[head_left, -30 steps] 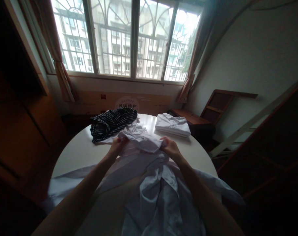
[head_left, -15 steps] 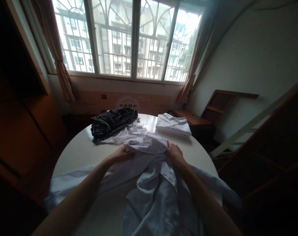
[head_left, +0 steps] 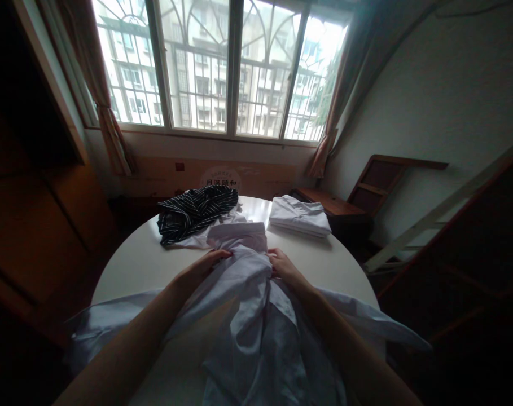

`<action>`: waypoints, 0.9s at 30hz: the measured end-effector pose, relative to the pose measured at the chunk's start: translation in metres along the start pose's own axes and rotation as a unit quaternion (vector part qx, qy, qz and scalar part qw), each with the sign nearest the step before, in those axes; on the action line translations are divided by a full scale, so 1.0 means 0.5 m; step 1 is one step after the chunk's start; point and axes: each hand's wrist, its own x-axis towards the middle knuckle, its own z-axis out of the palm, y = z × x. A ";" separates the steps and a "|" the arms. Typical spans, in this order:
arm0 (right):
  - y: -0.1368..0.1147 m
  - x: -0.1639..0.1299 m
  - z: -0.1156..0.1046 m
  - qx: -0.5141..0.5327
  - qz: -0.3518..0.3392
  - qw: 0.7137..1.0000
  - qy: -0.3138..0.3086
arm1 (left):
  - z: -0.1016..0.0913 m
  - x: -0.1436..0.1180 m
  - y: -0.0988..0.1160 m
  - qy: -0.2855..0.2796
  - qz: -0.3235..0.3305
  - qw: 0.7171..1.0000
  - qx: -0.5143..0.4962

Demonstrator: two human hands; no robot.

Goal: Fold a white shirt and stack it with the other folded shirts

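A pale white shirt (head_left: 248, 316) lies spread over the near half of a round white table (head_left: 137, 265), its sleeves trailing off both sides. My left hand (head_left: 203, 266) grips the shirt's left shoulder near the collar. My right hand (head_left: 282, 265) holds the cloth on the other side of the collar (head_left: 238, 231), which lies flat and points toward the window.
A crumpled black-and-white striped garment (head_left: 193, 210) sits at the table's far left over some white cloth. A folded white shirt (head_left: 299, 216) rests at the far right. Beyond are a window, a dark cabinet at left, a wooden frame and slanted ladder at right.
The bunched upper part of the shirt has been pulled flat, so the collar now lies straight. Both hands have drawn closer together at the collar.
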 end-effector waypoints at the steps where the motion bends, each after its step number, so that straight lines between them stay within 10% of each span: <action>1: -0.004 -0.008 0.011 0.050 0.006 0.998 -0.039 | 0.003 -0.005 0.003 -0.024 -0.026 0.999 -0.019; 7: -0.013 -0.048 0.059 0.157 -0.066 0.959 -0.228 | 0.037 -0.031 0.015 -0.113 -0.005 0.992 -0.063; 17: -0.022 -0.043 0.012 -0.047 -0.066 0.995 -0.063 | -0.040 0.039 0.038 0.096 0.202 0.969 -0.106; 27: -0.037 -0.018 -0.018 0.132 -0.031 0.989 -0.061 | -0.078 0.026 0.071 0.015 0.221 0.948 -0.230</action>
